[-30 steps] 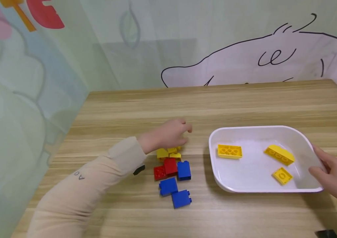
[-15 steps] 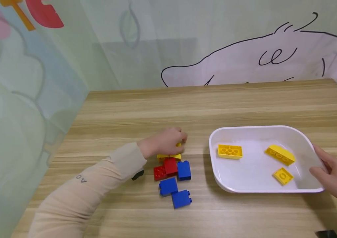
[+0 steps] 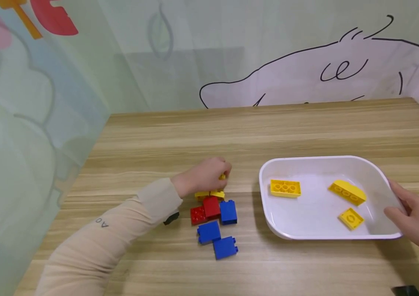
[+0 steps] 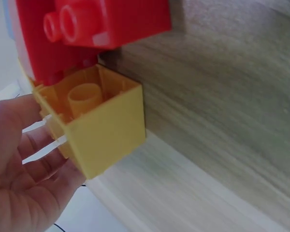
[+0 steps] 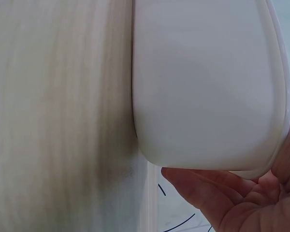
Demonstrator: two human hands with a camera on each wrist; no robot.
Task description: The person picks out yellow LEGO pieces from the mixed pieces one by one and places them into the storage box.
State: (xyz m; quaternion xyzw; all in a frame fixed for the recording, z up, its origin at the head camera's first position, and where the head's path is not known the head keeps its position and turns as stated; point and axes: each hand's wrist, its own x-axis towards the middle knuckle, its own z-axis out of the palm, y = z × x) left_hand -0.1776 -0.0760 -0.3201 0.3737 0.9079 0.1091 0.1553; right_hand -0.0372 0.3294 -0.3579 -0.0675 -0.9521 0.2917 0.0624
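Observation:
In the head view my left hand [image 3: 204,174] curls over the yellow toy building bricks and pinches a yellow brick [image 3: 222,176], mostly covered by the fingers. Two yellow bricks [image 3: 202,194] show below the hand. Seen from the left wrist, the fingers [image 4: 38,166] lie behind a hollow-sided yellow brick [image 4: 106,135], with red bricks [image 4: 130,21] close by. My right hand [image 3: 418,222] grips the right rim of a white plastic tub [image 3: 316,237], thumb over the edge. The right wrist view shows its fingers [image 5: 203,193] under the tub's outer wall [image 5: 208,87].
Red bricks [image 3: 211,206] and several blue bricks [image 3: 209,232] lie on the wooden table [image 3: 150,139] in front of the left hand. Inside the tub are a long yellow brick [image 3: 285,188], a sloped yellow brick [image 3: 347,193] and a small square yellow brick [image 3: 351,218].
My left hand has come down onto the yellow bricks and its fingers have closed around one. The right hand and the tub have stayed in place.

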